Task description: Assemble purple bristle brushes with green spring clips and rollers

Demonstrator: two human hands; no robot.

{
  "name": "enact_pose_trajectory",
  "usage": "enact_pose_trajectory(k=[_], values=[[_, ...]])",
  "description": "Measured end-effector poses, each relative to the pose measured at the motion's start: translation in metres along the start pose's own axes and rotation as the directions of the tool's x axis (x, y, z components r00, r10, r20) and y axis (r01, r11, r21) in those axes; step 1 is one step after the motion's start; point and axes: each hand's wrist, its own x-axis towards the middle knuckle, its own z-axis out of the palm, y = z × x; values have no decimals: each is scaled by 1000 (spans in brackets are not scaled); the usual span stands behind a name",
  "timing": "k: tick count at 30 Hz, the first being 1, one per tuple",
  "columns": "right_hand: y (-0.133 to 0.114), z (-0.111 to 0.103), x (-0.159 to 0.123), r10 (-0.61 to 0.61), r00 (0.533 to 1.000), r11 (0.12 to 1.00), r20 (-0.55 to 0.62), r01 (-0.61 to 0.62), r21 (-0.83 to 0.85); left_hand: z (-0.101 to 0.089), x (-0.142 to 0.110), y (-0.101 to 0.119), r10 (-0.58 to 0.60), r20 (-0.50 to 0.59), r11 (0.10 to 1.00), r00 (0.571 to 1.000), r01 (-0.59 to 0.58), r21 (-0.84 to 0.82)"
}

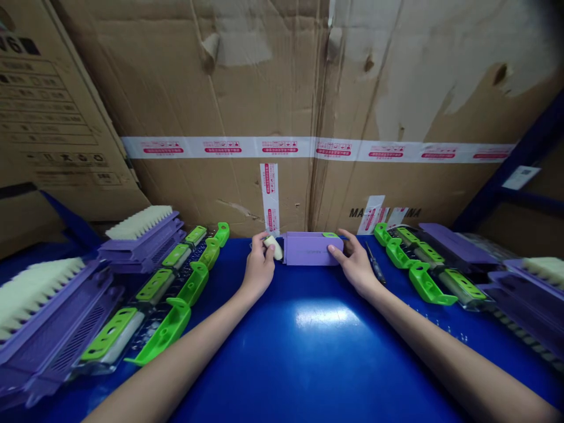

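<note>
In the head view, a purple plastic housing (304, 249) stands at the back of the blue table, with a bit of green part (330, 235) showing at its top right. My right hand (358, 267) grips its right end, the thumb on the front face and the fingers behind. At the other end, my left hand (259, 267) is closed on a small cream-coloured piece (275, 248), held between thumb and fingers. A dark part sticks out of the housing beside that piece; how they touch is unclear. A dark screwdriver (375, 264) lies right of my right hand.
Purple parts with white bristles (141, 223) are stacked at left, beside clear-and-green units (152, 286) and green handles (194, 284). More green handles (425, 285), purple panels (456, 242) and scattered screws (462, 338) lie at right. Cardboard boxes (220, 194) wall off the back.
</note>
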Motion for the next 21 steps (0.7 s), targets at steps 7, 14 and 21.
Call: enact_pose_trajectory(k=[7, 14, 21], values=[[-1, 1, 0, 14, 1000, 1000, 8, -14, 16, -1, 1, -2, -4, 19, 998, 1000, 5, -58], [2, 1, 1, 17, 1000, 1000, 4, -17, 0, -2, -1, 8, 23, 37, 999, 999, -22, -23], [1, 2, 1, -4, 1000, 1000, -14, 4, -12, -2, -4, 13, 28, 56, 999, 998, -27, -20]])
